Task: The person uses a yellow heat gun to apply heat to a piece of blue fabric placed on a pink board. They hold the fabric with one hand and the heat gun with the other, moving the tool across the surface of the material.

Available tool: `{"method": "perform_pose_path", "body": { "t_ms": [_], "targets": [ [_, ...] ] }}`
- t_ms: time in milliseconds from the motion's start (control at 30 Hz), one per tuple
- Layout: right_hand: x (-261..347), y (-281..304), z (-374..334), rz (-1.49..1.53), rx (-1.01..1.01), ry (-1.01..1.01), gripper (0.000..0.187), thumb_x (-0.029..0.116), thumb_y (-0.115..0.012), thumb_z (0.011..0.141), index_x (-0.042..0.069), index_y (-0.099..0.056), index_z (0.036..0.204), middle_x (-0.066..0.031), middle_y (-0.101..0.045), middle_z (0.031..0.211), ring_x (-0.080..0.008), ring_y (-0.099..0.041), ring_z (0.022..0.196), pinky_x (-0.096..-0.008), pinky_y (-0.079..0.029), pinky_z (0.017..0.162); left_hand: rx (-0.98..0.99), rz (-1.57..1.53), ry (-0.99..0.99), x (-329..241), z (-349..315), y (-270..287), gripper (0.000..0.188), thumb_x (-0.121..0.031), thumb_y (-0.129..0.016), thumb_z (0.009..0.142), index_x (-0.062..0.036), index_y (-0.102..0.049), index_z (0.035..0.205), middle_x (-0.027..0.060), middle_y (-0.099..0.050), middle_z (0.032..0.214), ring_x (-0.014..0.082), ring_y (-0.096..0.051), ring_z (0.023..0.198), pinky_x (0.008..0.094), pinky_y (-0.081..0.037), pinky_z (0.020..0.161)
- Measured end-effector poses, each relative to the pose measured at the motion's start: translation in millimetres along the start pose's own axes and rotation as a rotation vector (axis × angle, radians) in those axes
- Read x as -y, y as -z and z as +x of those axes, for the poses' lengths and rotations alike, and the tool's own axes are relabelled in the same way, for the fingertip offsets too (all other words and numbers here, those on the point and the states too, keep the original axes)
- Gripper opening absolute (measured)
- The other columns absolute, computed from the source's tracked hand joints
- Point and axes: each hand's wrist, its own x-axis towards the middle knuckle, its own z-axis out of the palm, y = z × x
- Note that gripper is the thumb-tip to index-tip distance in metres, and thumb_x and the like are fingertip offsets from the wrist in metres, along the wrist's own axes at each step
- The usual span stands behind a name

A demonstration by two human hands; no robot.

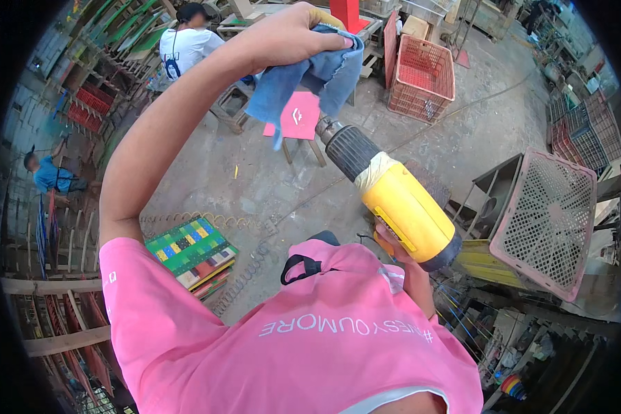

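Note:
My left hand [302,36] is raised at the top of the view, its fingers closed on a crumpled, frayed blue cloth [328,76] that hangs down. At right of centre is a yellow heat gun [410,207] with a black ribbed collar, pale tape round its front and a metal nozzle. My right hand [391,245] grips it from below, mostly hidden behind its body. The nozzle points up and left, just below the cloth. Beyond them stands a small stool with a pink top [298,117] bearing a white mark. A red upright piece [346,15] is just past my left hand.
A red plastic crate [421,79] stands at the far right. Nearer on the right, a pink-rimmed lattice crate [548,221] leans tilted. Colourful boards [196,252] are stacked on the floor at left, beside a coiled hose [245,276]. Two people sit at left.

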Motion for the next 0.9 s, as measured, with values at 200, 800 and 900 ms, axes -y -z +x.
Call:
{"method": "perform_pose_path", "body": {
  "t_ms": [200,800,900],
  "targets": [
    [-5,3,0,0.104,0.056,-0.179,0.049,0.018,-0.072,0.085,0.011,-0.058,0.132,-0.0062,-0.062,0.13,-0.0248,-0.056,0.123,-0.0362,-0.039,0.106,0.037,0.103,-0.064,-15,0,-8,0.036,-0.031,-0.068,0.088,-0.0006,-0.07,0.107,0.0022,-0.069,0.09,0.0084,-0.061,0.079,0.0234,-0.049,0.075],
    [3,6,8,0.471,-0.235,-0.452,0.02,0.009,-0.072,0.087,0.006,-0.062,0.104,-0.0001,-0.062,0.081,-0.0135,-0.059,0.073,-0.0269,-0.047,0.067,-0.013,0.271,-0.263,-29,18,-31,0.035,-0.029,-0.068,0.088,0.0017,-0.07,0.103,0.0092,-0.072,0.09,0.0125,-0.063,0.078,0.0281,-0.05,0.075],
    [11,10,13,0.535,-0.272,-0.464,0.015,0.011,-0.071,0.087,0.007,-0.06,0.097,0.0007,-0.058,0.075,-0.0115,-0.055,0.066,-0.0264,-0.046,0.06,-0.013,0.247,-0.283,-26,21,-29,0.034,-0.03,-0.068,0.088,0.0002,-0.071,0.104,0.0092,-0.072,0.091,0.0133,-0.064,0.079,0.0284,-0.051,0.076]
  ]
}}
